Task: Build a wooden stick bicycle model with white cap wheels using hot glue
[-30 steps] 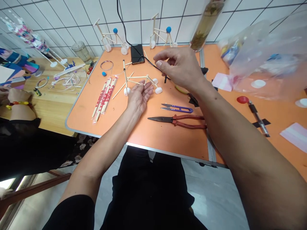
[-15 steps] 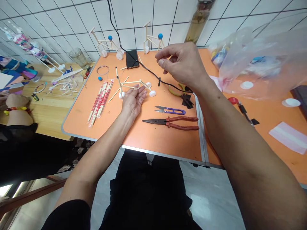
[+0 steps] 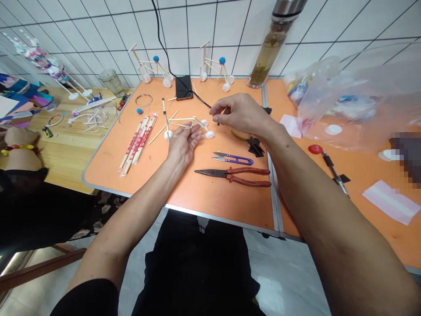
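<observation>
In the head view a small tricycle model (image 3: 179, 119) made of wooden chopsticks with white round wheels stands on the orange table. My left hand (image 3: 184, 142) is palm up at its near side, thumb and fingers gripping one of its sticks. My right hand (image 3: 235, 114) hovers to the right of the model, apart from it, with the fingertips pinched together. Whatever is between those fingertips is too small to tell. Purple thread snips (image 3: 233, 159) and long-nose pliers (image 3: 232, 174) with red handles lie below my right hand. A loose chopstick (image 3: 161, 131) lies behind the model.
Wrapped chopsticks (image 3: 138, 142) lie at left, near a blue ball (image 3: 139, 111). Two similar models stand by the wall, beside a phone (image 3: 183, 87) and a tea bottle (image 3: 268, 52). A black cable crosses the table. Another person's arm (image 3: 23, 149) rests at the left.
My right hand has come down, closer to the table and the model. My left hand keeps its hold on the model. The view has tilted slightly upward.
</observation>
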A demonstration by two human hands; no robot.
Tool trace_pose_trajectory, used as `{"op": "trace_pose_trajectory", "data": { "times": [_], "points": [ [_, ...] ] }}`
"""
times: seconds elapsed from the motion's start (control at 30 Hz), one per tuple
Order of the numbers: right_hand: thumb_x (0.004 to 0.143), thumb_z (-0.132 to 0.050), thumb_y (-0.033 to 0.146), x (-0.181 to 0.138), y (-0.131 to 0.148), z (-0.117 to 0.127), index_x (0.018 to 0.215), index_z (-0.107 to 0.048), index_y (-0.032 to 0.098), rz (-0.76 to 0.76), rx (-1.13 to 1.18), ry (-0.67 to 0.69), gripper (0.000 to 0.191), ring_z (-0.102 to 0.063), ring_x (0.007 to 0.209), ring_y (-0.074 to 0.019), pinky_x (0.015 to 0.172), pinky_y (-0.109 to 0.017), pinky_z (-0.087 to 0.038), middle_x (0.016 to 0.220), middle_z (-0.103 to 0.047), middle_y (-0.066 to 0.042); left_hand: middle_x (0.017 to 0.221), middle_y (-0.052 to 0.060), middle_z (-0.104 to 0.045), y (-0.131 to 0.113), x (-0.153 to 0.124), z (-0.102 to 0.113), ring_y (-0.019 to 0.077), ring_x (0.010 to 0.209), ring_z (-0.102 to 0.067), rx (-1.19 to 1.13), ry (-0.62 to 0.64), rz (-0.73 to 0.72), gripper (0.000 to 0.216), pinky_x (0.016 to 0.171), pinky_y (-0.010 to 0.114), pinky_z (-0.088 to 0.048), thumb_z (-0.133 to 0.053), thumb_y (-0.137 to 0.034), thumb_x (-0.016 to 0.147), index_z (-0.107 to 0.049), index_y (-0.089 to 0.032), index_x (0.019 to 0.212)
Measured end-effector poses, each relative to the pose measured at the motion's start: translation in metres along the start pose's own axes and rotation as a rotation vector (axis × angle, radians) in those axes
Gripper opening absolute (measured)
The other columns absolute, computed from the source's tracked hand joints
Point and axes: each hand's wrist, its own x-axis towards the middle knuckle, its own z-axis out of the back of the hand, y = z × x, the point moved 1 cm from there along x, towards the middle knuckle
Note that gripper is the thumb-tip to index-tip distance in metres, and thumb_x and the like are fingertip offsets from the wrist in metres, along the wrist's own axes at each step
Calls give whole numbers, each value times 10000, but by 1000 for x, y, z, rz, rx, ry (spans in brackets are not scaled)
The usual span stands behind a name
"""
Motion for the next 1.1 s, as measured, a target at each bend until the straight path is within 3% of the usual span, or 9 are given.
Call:
{"op": "trace_pose_trajectory", "data": {
  "times": [0.2, 0.4, 0.63, 0.83, 1.1],
  "points": [
    [957, -861, 262, -3, -3, 0, 1121, -945, 231, 3, -92, 108, 187, -772, 922, -264, 880, -415, -552, 1008, -878, -70, 885, 49, -863, -1, -2, -4, 91, 625, -786, 7, -28, -1, 191, 718, 157, -643, -561, -116, 1200, -732, -138, 1282],
    [912, -926, 285, -4, 0, -8, 1102, -929, 239, 3, -135, 222, 196, -757, 886, -247, 801, -393, -506, 1003, -870, -57, 815, 17, -829, -1, -3, -4, 83, 617, -786, 10, -28, -2, 173, 700, 134, -636, -564, -100, 1194, -726, -145, 1235],
    [911, -892, 303, -4, -6, -22, 1056, -881, 248, 13, -214, 220, 155, -779, 967, -285, 790, -408, -492, 1063, -872, -60, 903, 42, -857, 0, 0, -3, 88, 646, -792, 11, -42, 1, 207, 768, 171, -665, -574, -111, 1189, -745, -156, 1297],
    [902, -897, 318, -6, -6, -23, 1029, -869, 257, -1, -229, 209, 144, -767, 926, -288, 776, -413, -488, 1030, -867, -61, 860, 20, -838, 0, -1, -4, 79, 638, -788, 10, -46, 3, 191, 772, 158, -661, -555, -111, 1200, -731, -155, 1262],
    [936, -877, 327, -2, 5, -24, 1153, -901, 206, 68, -166, 150, 250, -765, 911, -265, 831, -387, -510, 1064, -877, -88, 827, 8, -826, 0, -2, -3, 75, 635, -790, -3, -14, -4, 159, 756, 143, -655, -556, -123, 1206, -709, -165, 1205]
  ]
}}
